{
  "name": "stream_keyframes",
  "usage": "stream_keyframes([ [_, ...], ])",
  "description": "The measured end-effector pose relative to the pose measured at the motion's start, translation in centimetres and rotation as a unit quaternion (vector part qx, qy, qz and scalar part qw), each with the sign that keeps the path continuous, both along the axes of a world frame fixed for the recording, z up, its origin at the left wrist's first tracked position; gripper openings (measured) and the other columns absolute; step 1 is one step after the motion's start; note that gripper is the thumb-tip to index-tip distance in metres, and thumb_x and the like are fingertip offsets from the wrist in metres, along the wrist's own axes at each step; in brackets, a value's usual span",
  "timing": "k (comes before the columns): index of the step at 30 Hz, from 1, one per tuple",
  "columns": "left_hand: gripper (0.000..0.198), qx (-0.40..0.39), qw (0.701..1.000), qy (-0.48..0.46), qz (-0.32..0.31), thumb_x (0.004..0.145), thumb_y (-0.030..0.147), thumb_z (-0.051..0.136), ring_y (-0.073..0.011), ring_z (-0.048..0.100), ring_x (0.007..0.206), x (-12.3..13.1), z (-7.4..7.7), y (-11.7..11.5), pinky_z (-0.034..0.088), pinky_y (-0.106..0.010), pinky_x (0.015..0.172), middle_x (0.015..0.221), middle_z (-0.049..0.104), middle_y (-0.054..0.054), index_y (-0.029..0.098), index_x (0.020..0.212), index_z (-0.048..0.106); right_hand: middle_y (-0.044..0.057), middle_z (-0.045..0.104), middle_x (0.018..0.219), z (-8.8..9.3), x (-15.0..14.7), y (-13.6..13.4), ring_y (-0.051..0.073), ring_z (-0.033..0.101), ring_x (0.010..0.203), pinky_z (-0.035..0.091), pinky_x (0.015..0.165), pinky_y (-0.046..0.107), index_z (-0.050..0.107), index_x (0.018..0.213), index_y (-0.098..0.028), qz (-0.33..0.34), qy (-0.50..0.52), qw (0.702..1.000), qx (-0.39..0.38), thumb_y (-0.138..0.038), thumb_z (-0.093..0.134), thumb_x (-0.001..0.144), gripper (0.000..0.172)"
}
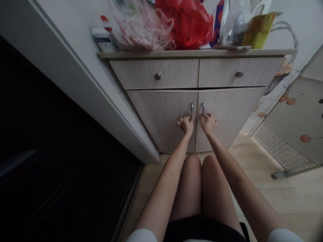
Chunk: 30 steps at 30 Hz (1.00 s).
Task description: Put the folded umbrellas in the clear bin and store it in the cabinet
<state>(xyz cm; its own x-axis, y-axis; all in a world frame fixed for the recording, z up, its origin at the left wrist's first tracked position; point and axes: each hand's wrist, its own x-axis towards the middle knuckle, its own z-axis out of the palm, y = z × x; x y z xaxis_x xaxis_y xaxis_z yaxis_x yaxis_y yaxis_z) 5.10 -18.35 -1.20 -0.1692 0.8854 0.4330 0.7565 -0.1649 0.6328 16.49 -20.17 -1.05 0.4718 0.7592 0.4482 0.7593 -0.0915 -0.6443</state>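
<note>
The left hand (186, 125) is curled around the lower end of the left handle (192, 110); the right hand (208, 123) grasps the right handle (203, 109) likewise; these metal handles stand side by side on the closed doors of a wooden cabinet (196, 53), below two drawers (153, 75); a red bag (184, 23) sits on top.

Cabinet doors (227, 114) look pale woodgrain.

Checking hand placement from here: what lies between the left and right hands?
The head view shows, between left hand and right hand, two metal handles, the left one and the right one, and the cabinet-door seam.
</note>
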Motion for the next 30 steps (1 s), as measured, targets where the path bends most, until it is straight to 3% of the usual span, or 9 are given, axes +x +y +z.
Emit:
stream_keyframes([
  [18, 0.015, -0.007, 1.000, 0.015, -0.005, 0.092, 0.034, 0.064, -0.0261, 0.060, 0.104, 0.3, 0.4, 2.6, 0.032, -0.041, 0.093, 0.104, 0.075, -0.009, 0.023, 0.093, 0.076, 0.016, 0.063, 0.119, 0.2, -0.2, 2.9, 0.031, 0.053, 0.111, 0.030, 0.101, 0.050, 0.074, 0.118, -0.021, -0.013, 0.013, 1.000, -0.018, -0.042, 0.052, 0.095, 0.038],
  [24, 0.015, -0.029, 0.999, 0.032, -0.027, 0.092, 0.033, 0.064, -0.0247, 0.060, 0.105, -0.3, 0.6, 2.5, 0.033, -0.039, 0.093, 0.105, 0.075, -0.008, 0.024, 0.096, 0.076, 0.013, 0.068, 0.107, 0.5, -0.3, 3.3, 0.030, 0.057, 0.105, 0.034, 0.098, 0.049, 0.072, 0.117, -0.021, 0.008, 0.033, 0.998, -0.061, -0.040, 0.048, 0.097, 0.036],
  [30, 0.024, -0.066, 0.995, 0.009, -0.072, 0.092, 0.030, 0.064, -0.0240, 0.064, 0.105, -0.7, 0.7, 2.1, 0.035, -0.040, 0.096, 0.105, 0.076, -0.008, 0.025, 0.113, 0.074, 0.013, 0.072, 0.102, 0.6, -0.1, 3.4, 0.026, 0.065, 0.094, 0.043, 0.088, 0.037, 0.070, 0.112, -0.016, 0.060, 0.083, 0.993, -0.054, -0.039, 0.048, 0.097, 0.035],
])
